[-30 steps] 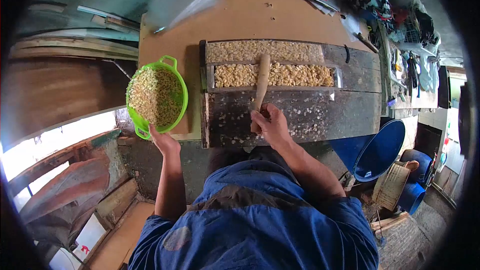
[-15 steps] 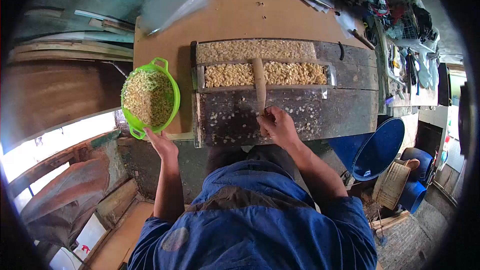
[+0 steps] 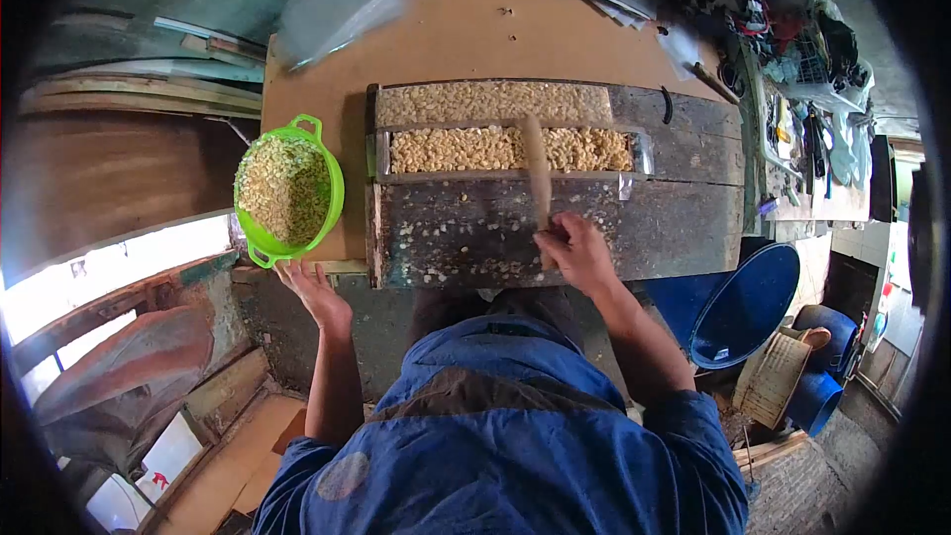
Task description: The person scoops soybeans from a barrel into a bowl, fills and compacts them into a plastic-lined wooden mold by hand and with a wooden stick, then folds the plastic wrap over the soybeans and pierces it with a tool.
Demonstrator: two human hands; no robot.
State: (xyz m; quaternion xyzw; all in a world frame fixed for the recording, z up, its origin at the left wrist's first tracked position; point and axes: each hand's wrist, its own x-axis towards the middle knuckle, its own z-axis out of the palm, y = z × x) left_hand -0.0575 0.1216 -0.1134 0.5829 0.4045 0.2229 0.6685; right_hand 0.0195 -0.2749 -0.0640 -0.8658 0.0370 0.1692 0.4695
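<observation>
My right hand (image 3: 580, 253) grips one end of a wooden stick (image 3: 538, 163). The stick's far end lies over a long, narrow trough (image 3: 643, 151) packed with golden, lumpy bits (image 3: 451, 150). My left hand (image 3: 319, 295) has its fingers spread beside the lower handle of a green plastic colander-like bowl (image 3: 336, 200); I cannot tell whether they touch. Pale loose bits (image 3: 282, 188) heap up inside this bowl. Behind the trough runs a second strip of paler bits (image 3: 495, 101), which looks covered by clear plastic.
Dark wooden boards (image 3: 684, 223) frame the trough, with pale crumbs scattered on the front one. Clear plastic sheets (image 3: 342, 10) lie at the back left of the brown worktop (image 3: 446, 40). Blue barrels (image 3: 743, 302) stand on the right below table height.
The stick has swung to the right over the trough and tilts the other way, with my right hand moving right. My left hand's fingers have loosened and spread at the bowl's handle.
</observation>
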